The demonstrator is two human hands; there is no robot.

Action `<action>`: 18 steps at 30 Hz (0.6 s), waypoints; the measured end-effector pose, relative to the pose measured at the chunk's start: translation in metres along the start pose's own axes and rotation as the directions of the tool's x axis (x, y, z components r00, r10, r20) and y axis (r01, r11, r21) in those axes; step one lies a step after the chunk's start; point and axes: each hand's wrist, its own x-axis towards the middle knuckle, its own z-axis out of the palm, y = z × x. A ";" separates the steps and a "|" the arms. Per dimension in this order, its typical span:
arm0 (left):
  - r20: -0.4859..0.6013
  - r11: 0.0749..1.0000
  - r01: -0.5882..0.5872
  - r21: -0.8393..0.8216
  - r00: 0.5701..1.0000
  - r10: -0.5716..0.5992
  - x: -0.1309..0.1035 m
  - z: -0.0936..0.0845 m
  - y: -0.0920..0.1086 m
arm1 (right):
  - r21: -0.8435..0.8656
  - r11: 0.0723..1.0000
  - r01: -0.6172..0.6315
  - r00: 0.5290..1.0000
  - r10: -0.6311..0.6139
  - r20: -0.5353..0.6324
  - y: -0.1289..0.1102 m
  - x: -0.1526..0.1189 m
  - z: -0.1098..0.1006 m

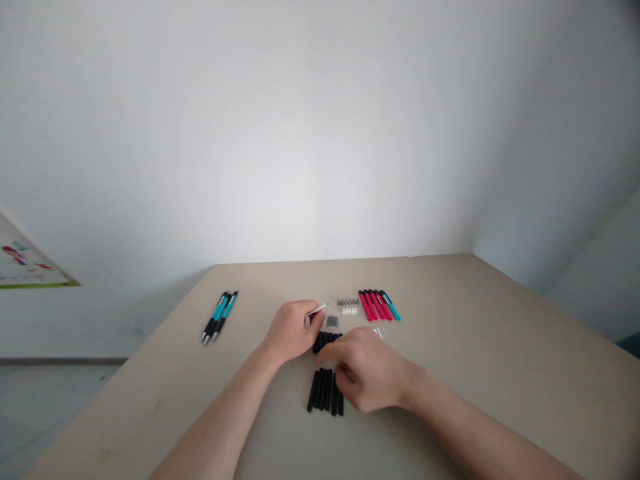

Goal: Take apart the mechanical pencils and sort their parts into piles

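My left hand (295,331) is closed on a thin white pen refill (317,309), whose tip points up to the right. My right hand (369,368) reaches over two rows of black pen parts. Its index finger is stretched out and bent, apart from the curled fingers below, and I see nothing held in it. Under that hand lies a front row of long black pen barrels (323,391). Behind them, shorter black grips (326,340) are partly covered by both hands. Small metal springs (333,321) lie just beyond the grips.
Three assembled blue and black pens (219,317) lie at the left. Several pink pen barrels (374,305) and a blue one (391,305) lie at the back right. Silver tips (348,302) and white plugs (350,311) stand beside them. White refills (377,332) show behind my right hand.
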 end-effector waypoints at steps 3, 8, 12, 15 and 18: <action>0.020 1.000 -0.020 -0.009 1.000 0.020 -0.001 0.001 -0.001 | 0.014 0.983 -0.186 0.964 0.185 -0.193 0.009 0.003 0.004; 0.012 0.999 -0.033 -0.008 0.999 0.033 -0.003 0.002 -0.002 | 0.060 0.941 -0.333 0.887 0.334 -0.319 0.019 0.005 0.003; 0.077 0.994 -0.097 -0.059 0.992 0.101 -0.005 0.001 0.001 | 0.122 0.907 -0.404 0.824 0.418 -0.382 0.020 0.006 0.002; 0.157 0.980 -0.164 -0.113 0.971 0.181 -0.007 0.000 0.005 | 0.154 0.919 -0.363 0.844 0.394 -0.364 0.018 0.005 0.002; 0.198 0.972 -0.195 -0.132 0.956 0.219 -0.007 -0.001 0.007 | 0.166 0.951 -0.260 0.899 0.301 -0.318 0.015 0.004 0.002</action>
